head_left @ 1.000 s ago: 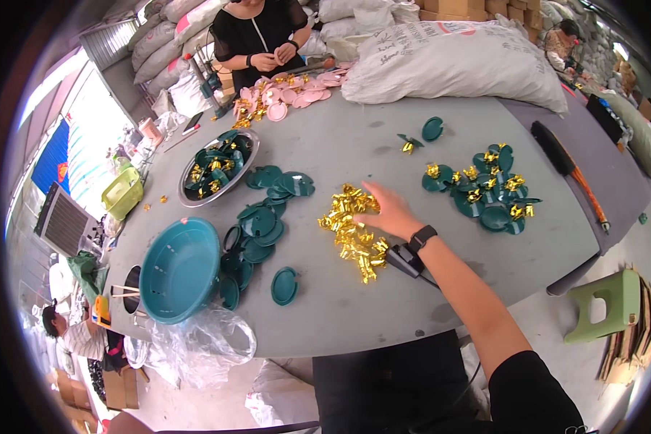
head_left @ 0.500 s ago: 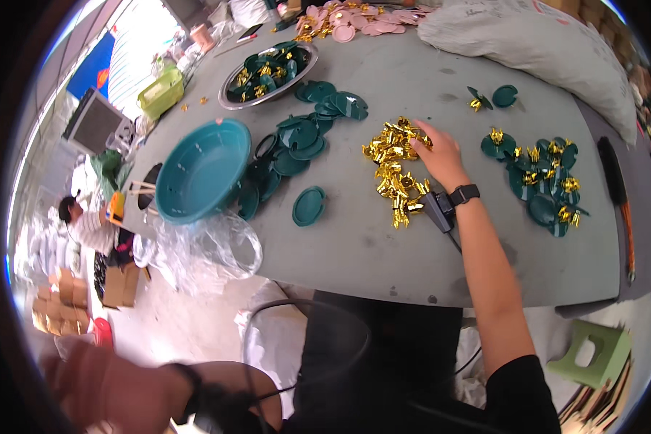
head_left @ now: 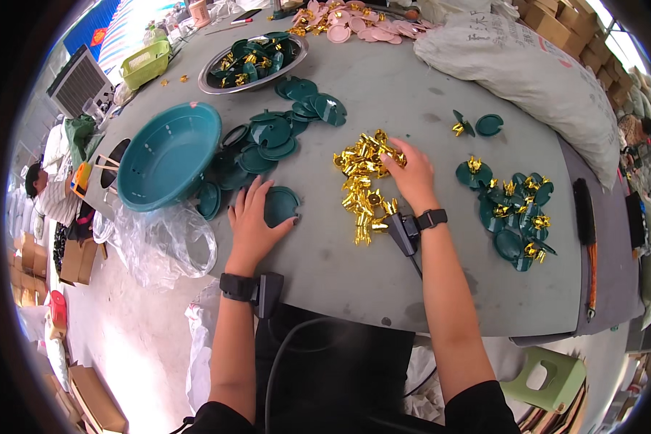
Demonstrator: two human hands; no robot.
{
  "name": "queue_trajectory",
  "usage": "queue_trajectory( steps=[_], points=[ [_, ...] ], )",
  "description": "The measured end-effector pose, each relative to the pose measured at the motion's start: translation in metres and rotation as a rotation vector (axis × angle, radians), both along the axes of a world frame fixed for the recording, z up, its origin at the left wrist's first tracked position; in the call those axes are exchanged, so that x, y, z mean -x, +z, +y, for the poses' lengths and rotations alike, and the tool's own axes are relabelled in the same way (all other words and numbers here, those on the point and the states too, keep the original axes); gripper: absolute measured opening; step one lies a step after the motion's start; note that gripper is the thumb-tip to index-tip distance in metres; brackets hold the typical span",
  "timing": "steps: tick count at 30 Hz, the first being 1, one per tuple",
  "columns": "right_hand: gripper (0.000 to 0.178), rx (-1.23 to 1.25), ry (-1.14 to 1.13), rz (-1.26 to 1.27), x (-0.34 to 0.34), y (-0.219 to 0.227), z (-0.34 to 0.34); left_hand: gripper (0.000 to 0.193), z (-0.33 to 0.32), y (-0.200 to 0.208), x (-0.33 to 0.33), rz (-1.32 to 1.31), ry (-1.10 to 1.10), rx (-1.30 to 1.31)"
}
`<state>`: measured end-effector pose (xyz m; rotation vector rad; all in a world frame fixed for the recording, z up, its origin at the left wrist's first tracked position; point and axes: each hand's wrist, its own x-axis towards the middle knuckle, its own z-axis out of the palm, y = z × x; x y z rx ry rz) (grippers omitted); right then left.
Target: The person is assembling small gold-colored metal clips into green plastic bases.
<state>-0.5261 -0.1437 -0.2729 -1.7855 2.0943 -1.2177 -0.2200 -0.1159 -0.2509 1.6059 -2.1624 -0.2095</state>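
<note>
My left hand [head_left: 253, 223] lies with fingers spread at the left side of a dark green round disc [head_left: 281, 205], its thumb along the disc's near edge. Beyond that hand, several more green discs [head_left: 271, 132] overlap in a loose row. My right hand [head_left: 414, 177] is at the upper right of a pile of shiny gold pronged pieces [head_left: 356, 189]; its thumb and index finger close around gold pieces at the pile's edge. Farther right sits a group of green discs with gold pieces on them [head_left: 513, 210].
A teal basin [head_left: 211, 155] stands at the table's left edge above clear plastic film [head_left: 170, 249]. A metal bowl [head_left: 208, 88] holds green and gold parts. Pink discs [head_left: 340, 33] lie at the back. A white sack [head_left: 513, 79] and a brush [head_left: 584, 210] are on the right.
My left hand has come up from the lower left, off the table, to the single green disc. My right hand stays at the gold pile. The view has shifted somewhat.
</note>
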Motion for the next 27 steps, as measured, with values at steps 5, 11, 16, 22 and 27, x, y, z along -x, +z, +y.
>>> queue_trajectory(
  steps=[5, 11, 16, 22, 27],
  points=[
    [0.036, -0.129, -0.011, 0.014, 0.007, 0.002, -0.005, 0.08, 0.004, 0.007, 0.011, -0.086, -0.022, -0.013],
    [0.026, -0.044, 0.002, 0.103, 0.006, -0.004, -0.009, 0.079, 0.002, 0.004, 0.012, -0.063, -0.084, 0.169],
    [0.025, 0.013, 0.093, 0.017, 0.01, -0.005, -0.008, 0.076, 0.005, 0.013, 0.021, -0.116, 0.044, 0.151],
    [0.031, 0.045, 0.101, -0.238, 0.004, 0.006, -0.004, 0.061, -0.001, 0.016, 0.027, 1.004, -0.042, -0.182],
    [0.035, 0.037, -0.01, -0.438, 0.008, 0.009, -0.002, 0.064, -0.019, 0.054, 0.065, 1.713, -0.276, -0.949]
  ],
)
